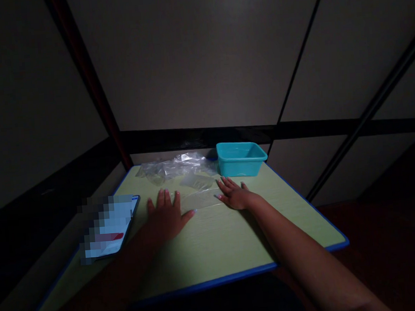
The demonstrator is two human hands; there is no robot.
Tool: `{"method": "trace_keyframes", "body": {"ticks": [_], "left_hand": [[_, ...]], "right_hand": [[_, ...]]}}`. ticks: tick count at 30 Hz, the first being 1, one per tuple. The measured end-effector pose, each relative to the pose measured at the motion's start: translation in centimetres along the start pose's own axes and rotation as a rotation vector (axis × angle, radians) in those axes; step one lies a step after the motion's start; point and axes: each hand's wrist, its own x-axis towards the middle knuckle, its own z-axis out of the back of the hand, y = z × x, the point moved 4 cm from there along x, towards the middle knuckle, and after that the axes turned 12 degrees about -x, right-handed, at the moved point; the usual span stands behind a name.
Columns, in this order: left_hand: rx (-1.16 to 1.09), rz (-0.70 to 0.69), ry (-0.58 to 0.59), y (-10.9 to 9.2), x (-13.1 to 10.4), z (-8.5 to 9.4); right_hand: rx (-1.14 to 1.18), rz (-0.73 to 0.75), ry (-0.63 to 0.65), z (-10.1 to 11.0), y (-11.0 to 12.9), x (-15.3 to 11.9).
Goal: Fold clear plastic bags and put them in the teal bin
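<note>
A clear plastic bag (201, 200) lies flattened on the tabletop between my two hands. My left hand (167, 217) rests palm down at its left end, fingers spread. At the right end, my right hand (234, 195) lies with its fingers stretched out and its thumb on the plastic. Just behind this bag is a small translucent piece (197, 181), which seems to be folded plastic. Farther back, a heap of crumpled clear plastic (180, 167) spreads along the table's far edge.
A turquoise plastic basin (242, 167) stands at the back right of the pale green table (217, 249), which has a blue rim. A phone or tablet (116, 226) with a lit, partly blurred screen lies at the left. Panelled walls (193, 57) rise behind the table.
</note>
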Motion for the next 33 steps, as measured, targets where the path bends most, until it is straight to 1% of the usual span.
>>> {"method": "trace_keyframes", "body": {"ticks": [2,3,4,6,8,9,11,15,17,19,20,23,25,27,29,33], "left_hand": [[0.002,-0.051,-0.063,-0.5,0.0,0.6],[-0.01,-0.112,-0.071,-0.8,0.0,0.8],[-0.029,-0.192,-0.057,-1.2,0.0,0.9],[-0.071,-0.356,0.021,-1.9,-0.1,0.6],[-0.091,-0.444,0.1,-2.1,-0.1,0.0],[-0.089,-0.446,0.123,-1.9,0.0,-0.3],[-0.071,-0.391,0.132,-1.4,0.3,-0.7],[-0.061,-0.219,0.1,0.0,1.2,-0.6],[-0.067,-0.166,0.076,0.4,1.5,-0.3],[-0.075,-0.161,0.059,0.5,1.6,-0.2],[-0.081,-0.171,0.058,0.4,1.7,-0.3],[-0.092,-0.2,0.074,0.3,1.8,-0.6],[-0.091,-0.183,0.054,0.4,2.0,-0.7],[-0.086,-0.144,0.011,0.6,2.1,-0.6],[-0.086,-0.115,-0.016,0.8,2.3,-0.4],[-0.103,-0.118,0.007,0.8,2.3,-0.4]], "right_hand": [[0.002,-0.002,0.003,0.0,0.0,0.0],[0.003,-0.006,0.005,0.0,0.1,0.0],[0.004,-0.01,0.007,0.1,0.1,-0.1],[0.007,-0.016,0.014,0.2,0.1,-0.3],[0.014,-0.011,0.024,0.3,0.0,-0.5],[0.019,-0.002,0.03,0.4,0.0,-0.6],[0.027,0.016,0.045,0.5,0.0,-0.8],[0.021,0.022,0.069,0.4,-0.3,-1.1],[0.025,0.033,0.057,0.4,-0.5,-1.1],[0.041,0.048,-0.016,0.6,-0.6,-1.1],[0.049,0.048,-0.084,0.9,-0.7,-1.1],[0.061,0.008,-0.341,2.0,-1.1,-1.0],[0.042,-0.036,-0.453,2.6,-1.4,-0.9],[0.005,-0.085,-0.475,2.6,-1.7,-0.8],[-0.026,-0.133,-0.452,2.4,-1.9,-0.6],[-0.029,-0.215,-0.417,1.8,-2.6,-0.3]]}}
